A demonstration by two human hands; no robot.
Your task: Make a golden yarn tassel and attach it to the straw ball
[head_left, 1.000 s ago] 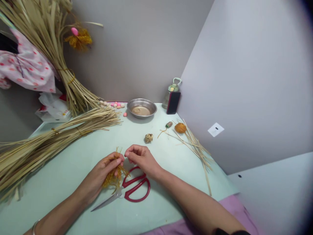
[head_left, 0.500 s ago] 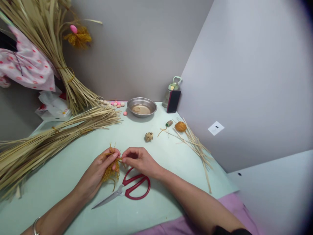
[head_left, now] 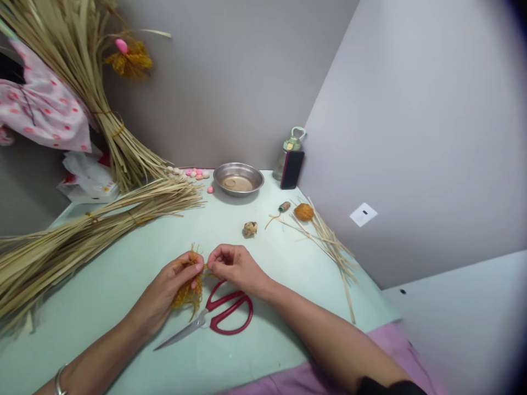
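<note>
My left hand (head_left: 175, 282) is closed around a tassel of crinkled mustard-yellow yarn (head_left: 188, 296), its frayed strands hanging below and poking out above the fingers. Close beside it, my right hand (head_left: 236, 269) pinches a short yarn end that comes out of the tassel. The fingertips of both hands are only a small gap apart. Just under my hands, a pair of scissors (head_left: 230, 312) with red handles lies on the table, its blades pointing left toward me. Beyond the hands sits a small ball woven from pale straw (head_left: 250, 229).
Straw bundles (head_left: 102, 219) cover the table's left side. At the back stand a metal bowl (head_left: 239, 192) of water, a bottle (head_left: 280, 164) and a phone (head_left: 292, 170). Pink and beige pebble-like pieces (head_left: 193, 173), a yarn ball (head_left: 303, 212), a thread spool (head_left: 284, 207) and loose straws (head_left: 337, 252) lie around.
My right hand has moved slightly away from the left, drawing the yarn end out between them. My left hand has shifted a little; the tassel stays in it.
</note>
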